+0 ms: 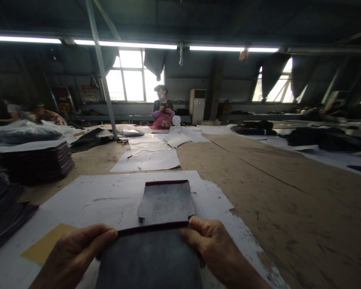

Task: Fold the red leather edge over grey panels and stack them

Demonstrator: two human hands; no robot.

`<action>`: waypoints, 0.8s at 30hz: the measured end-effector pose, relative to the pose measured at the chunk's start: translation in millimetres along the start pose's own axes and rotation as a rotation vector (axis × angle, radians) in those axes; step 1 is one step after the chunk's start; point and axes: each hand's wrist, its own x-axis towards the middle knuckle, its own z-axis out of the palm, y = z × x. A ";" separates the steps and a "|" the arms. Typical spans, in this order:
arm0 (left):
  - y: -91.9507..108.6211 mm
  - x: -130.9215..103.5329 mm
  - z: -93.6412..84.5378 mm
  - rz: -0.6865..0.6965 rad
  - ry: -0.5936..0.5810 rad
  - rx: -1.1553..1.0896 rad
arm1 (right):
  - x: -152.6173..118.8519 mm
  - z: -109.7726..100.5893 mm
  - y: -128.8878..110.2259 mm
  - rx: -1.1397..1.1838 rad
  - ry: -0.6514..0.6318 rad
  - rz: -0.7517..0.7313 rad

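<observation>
A dark grey panel, fabric or leather by its look, (pixel 150 257) with a dark reddish folded strip along its far edge is held up in front of me. My left hand (pixel 78 249) pinches its far left corner between thumb and fingers. At the far right corner, my right hand (pixel 213 245) grips it the same way. Just beyond lies a second, lighter grey panel (pixel 167 200) with a similar dark strip, flat on white paper (pixel 108 192). Its near edge is partly covered by the held panel.
Stacks of dark panels (pixel 36 160) stand at the left, beside a yellow sheet (pixel 48 243). More white sheets (pixel 150 158) lie farther along the brown table (pixel 258 172). Dark cloth piles (pixel 325 138) rest at right. A person (pixel 162 108) is across the table; others are at far left.
</observation>
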 end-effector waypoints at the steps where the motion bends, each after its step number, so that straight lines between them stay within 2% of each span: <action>1: 8.1 10.3 -1.7 0.029 -0.007 0.002 | 4.4 -6.1 -6.5 -0.060 0.038 -0.013; 6: 44.5 81.8 2.6 0.205 0.027 0.031 | 52.2 -34.5 -30.5 -0.289 0.228 -0.056; 9: 45.4 120.7 19.0 0.253 0.081 0.072 | 84.7 -39.6 -25.7 -0.480 0.383 -0.064; 11: 38.1 135.3 33.1 0.276 0.134 0.108 | 98.7 -38.1 -17.6 -0.617 0.476 -0.068; 14: 24.7 141.1 52.1 0.312 0.209 0.141 | 106.4 -33.5 -5.9 -0.779 0.560 -0.089; 17: 15.8 140.9 63.6 0.344 0.282 0.137 | 106.5 -30.6 0.6 -0.877 0.592 -0.121; 21: 9.7 146.4 64.1 0.332 0.336 0.135 | 109.9 -29.3 3.2 -0.925 0.587 -0.147; 24: 9.3 144.8 57.3 0.257 0.324 0.133 | 109.6 -28.3 2.3 -0.930 0.549 -0.137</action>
